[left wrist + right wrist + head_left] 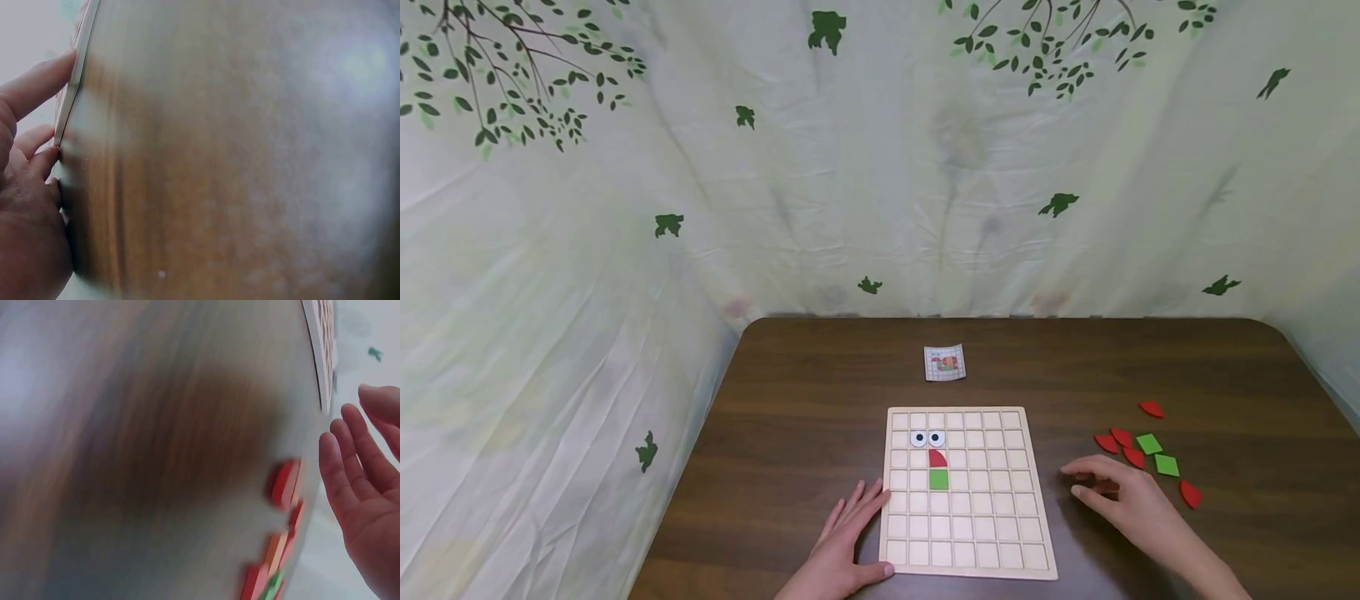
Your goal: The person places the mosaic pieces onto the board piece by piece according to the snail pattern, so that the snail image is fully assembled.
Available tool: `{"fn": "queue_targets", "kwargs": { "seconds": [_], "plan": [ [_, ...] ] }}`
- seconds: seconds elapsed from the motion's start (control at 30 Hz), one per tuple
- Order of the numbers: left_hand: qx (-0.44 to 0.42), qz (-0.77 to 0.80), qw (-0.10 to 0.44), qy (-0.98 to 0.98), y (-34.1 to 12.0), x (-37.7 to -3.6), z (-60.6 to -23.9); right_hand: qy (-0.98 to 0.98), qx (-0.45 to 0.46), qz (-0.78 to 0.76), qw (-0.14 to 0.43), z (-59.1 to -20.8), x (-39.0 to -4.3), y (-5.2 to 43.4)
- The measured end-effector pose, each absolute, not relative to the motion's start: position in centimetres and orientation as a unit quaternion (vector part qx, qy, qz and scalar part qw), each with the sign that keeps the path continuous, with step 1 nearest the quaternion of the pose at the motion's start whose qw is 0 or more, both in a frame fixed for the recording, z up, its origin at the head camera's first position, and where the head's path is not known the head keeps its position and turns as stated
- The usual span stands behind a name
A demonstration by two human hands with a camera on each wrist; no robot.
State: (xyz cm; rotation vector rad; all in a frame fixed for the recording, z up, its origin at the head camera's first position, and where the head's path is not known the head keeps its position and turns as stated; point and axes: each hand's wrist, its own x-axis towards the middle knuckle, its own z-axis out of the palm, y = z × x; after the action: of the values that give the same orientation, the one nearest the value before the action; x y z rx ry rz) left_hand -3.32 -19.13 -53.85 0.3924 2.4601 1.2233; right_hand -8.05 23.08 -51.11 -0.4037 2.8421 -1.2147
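Note:
A pale wooden grid board (985, 529) lies on the table. On it sit two round eye pieces (918, 438), a red quarter-circle piece (937, 458) and, just below that, a green square (938, 480). My left hand (847, 543) rests against the board's left side, its fingers extended along the edge and the thumb at the near corner. Right of the board hovers my right hand (1123, 498), fingers loosely bent and nothing in them; the right wrist view also shows this hand (369, 481) without a piece. Loose red quarter-circle pieces (1106, 443) and green squares (1167, 465) lie just beyond it.
A small picture card (944, 363) printed with a coloured figure on a grid lies behind the board. One red piece (1190, 494) lies to the right of my right hand, another (1151, 409) farther back. A leaf-patterned curtain (880, 167) hangs behind the brown table (820, 375).

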Motion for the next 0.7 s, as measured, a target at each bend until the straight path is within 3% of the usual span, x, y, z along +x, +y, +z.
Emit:
{"fn": "queue_targets", "kwargs": {
  "seconds": [0.23,0.7],
  "plan": [
    [0.136,0.429,0.184,0.874,-19.1,-3.3,-53.8,0.921,-0.146,-0.359,-0.032,-51.0,-8.2,26.1],
    [0.132,0.422,0.186,0.878,-19.0,-3.4,-53.9,0.932,-0.19,-0.307,-0.011,-52.1,-9.7,27.6]
  ]
}}
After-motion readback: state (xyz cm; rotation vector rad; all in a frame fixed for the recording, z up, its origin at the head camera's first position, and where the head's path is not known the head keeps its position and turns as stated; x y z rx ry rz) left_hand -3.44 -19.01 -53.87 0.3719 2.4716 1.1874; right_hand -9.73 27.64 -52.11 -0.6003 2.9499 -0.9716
